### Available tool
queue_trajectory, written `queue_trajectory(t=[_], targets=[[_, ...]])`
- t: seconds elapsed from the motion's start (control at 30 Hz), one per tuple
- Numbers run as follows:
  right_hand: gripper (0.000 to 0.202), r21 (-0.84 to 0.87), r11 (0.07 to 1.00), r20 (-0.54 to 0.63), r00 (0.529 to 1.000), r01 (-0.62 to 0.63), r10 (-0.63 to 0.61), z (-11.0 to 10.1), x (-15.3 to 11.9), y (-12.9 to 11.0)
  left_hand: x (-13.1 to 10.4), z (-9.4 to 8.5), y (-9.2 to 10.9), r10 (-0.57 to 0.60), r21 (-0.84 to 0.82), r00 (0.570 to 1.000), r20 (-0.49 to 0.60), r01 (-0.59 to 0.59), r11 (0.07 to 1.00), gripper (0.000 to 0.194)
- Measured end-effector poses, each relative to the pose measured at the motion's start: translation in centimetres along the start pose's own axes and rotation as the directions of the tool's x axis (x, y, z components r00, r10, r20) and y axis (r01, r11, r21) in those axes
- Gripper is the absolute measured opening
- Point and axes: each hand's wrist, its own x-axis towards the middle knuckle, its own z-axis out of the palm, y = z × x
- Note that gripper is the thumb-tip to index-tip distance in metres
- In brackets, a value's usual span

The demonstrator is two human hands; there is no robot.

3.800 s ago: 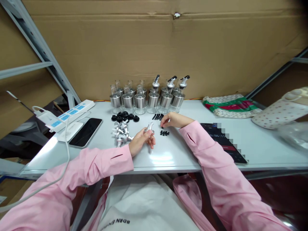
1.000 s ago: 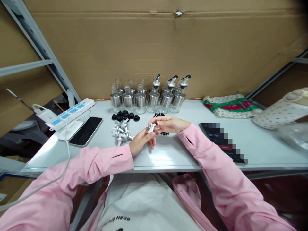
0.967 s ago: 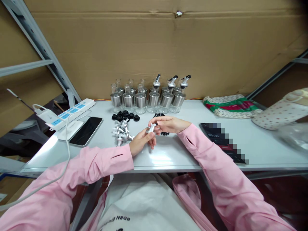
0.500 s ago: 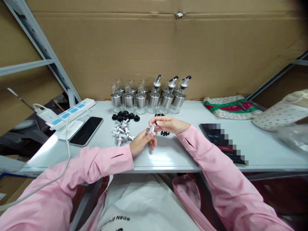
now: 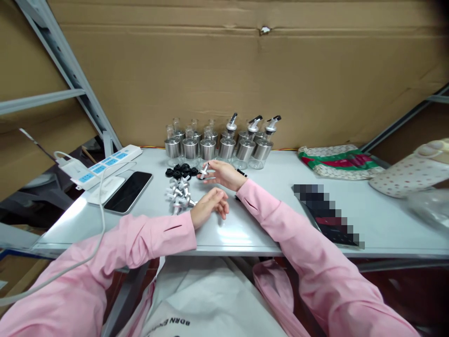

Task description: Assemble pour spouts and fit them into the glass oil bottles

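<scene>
My right hand (image 5: 224, 174) pinches a silver-white pourer spout (image 5: 204, 171) between its fingertips, just right of a pile of black rubber stoppers (image 5: 181, 170). My left hand (image 5: 210, 206) hovers lower, nearer the table's front edge; its fingers are loosely curled and apart, with nothing seen in them. Left of that hand lies a heap of similar silver-white spouts (image 5: 178, 194). Behind my hands stand rows of glass bottles with steel sleeves (image 5: 207, 150). Three front bottles carry fitted pourers (image 5: 253, 123) with black flip caps. Small black pieces (image 5: 241, 172) lie partly hidden behind my right forearm.
On the left are a phone (image 5: 129, 193), a white power strip (image 5: 108, 166) and a cable crossing over my left sleeve. A dark, partly pixelated device (image 5: 326, 215) lies on the right. Beyond it are a patterned cloth (image 5: 340, 161) and a spotted white object (image 5: 410, 171).
My right hand has moved left and away from me, carrying the spout off from my left hand. The left hand stays almost in place, its fingers now free of the spout.
</scene>
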Motion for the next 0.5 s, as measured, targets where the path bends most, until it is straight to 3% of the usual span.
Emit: queue_trajectory(t=[0.2, 0.37, 0.5], targets=[[0.026, 0.019, 1.000, 0.014, 1.000, 0.019, -0.019, -0.1, -0.1, -0.1, 0.2, -0.1, 0.0, -0.009, -0.037, 1.000, -0.024, 0.008, 0.999, 0.047], [0.020, 0.044, 0.995, 0.270, 0.958, 0.092, -0.101, -1.9, -3.3, -1.8, 0.2, -0.2, 0.3, -0.031, -0.121, 0.998, -0.049, 0.025, 0.992, 0.049], [0.017, -0.042, 0.995, 0.409, 0.910, 0.088, -0.063, -3.5, -5.4, -3.0, 0.2, -0.1, 0.5, -0.060, -0.129, 0.997, -0.053, 0.052, 0.990, 0.050]])
